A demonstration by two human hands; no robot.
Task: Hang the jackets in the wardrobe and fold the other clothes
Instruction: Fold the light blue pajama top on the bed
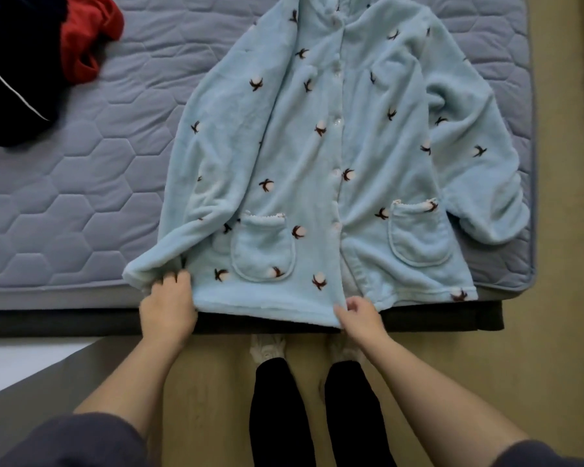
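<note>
Blue fleece top [317, 156] spread on bed [81, 183], left grip [167, 308] clutching hem corner, right grip [359, 315] pinching front hem.

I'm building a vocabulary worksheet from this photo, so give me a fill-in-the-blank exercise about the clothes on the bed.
1. The fleece top spread on the mattress is light ____.
2. The left hand and right hand grip its hem, below ____ front pockets.
3. Its front closes with a row of ____.
4. The crumpled garment beside the dark garment is ____.

Missing words: blue, two, buttons, red.
</note>
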